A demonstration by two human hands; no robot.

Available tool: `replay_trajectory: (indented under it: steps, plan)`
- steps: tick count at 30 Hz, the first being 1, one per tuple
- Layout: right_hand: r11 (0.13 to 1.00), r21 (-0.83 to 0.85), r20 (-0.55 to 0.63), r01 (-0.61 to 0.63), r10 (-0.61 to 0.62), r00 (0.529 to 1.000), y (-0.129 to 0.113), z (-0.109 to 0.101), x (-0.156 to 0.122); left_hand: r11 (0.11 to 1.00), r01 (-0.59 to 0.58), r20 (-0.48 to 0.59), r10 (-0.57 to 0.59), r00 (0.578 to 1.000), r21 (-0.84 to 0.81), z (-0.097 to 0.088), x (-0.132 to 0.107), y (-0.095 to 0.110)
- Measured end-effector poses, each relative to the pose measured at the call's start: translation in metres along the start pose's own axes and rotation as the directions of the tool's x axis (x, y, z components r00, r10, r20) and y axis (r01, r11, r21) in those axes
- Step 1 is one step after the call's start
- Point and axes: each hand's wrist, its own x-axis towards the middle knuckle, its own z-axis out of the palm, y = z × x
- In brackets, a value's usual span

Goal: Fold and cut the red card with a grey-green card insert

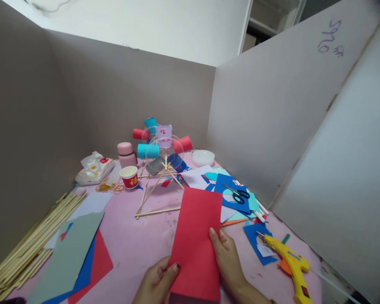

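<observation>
A smooth, red, oblong sheet of paper (198, 236) is held over the pink table (126, 236), right in front of the person. The left hand (158, 278) pinches its left edge near the bottom, thumb on top. The right hand (229, 257) pinches the right edge a bit higher up, thumb on top too.

A wheel of clear plastic rounds and colourful cups (164, 141) is already up on a thin wooden stick frame (158, 212), so much of the making looks done. The red sheet looks whole, with no cut showing, so its part seems not yet done. One white-and-red paper cup (129, 178) stands apart, left of the frame.

The red sheet's long way runs from the person out toward the back, its far end leaning a little right. Its near end has a dark strip; I can't tell if that is a fold.
</observation>
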Motion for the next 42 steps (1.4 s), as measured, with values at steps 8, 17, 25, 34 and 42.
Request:
replay_trajectory:
  steps: [8,17,25,34,42]
  plan:
    - [0.959,0.036,0.425,-0.28,0.239,0.873,-0.009,0.002,-0.009,0.968,-0.191,-0.315,0.235,0.92,0.165,-0.054,0.015,0.025]
    - [0.925,-0.354,0.661,-0.136,0.35,0.664,-0.007,0.004,-0.027,0.708,-0.349,-0.067,0.488,0.871,0.613,-0.052,0.006,0.038]
    - [0.887,-0.461,0.687,-0.035,0.381,0.619,-0.005,0.009,-0.031,0.842,-0.14,0.145,0.074,0.987,0.522,-0.046,0.008,0.028]
    - [0.876,-0.463,0.633,0.135,0.221,0.742,0.001,0.02,-0.023,0.85,-0.131,0.127,0.076,0.989,0.511,-0.032,0.009,0.016]
    - [0.869,-0.493,0.626,0.038,0.325,0.709,-0.003,-0.01,-0.013,0.922,0.007,-0.082,0.026,0.996,0.386,-0.081,0.019,0.034]
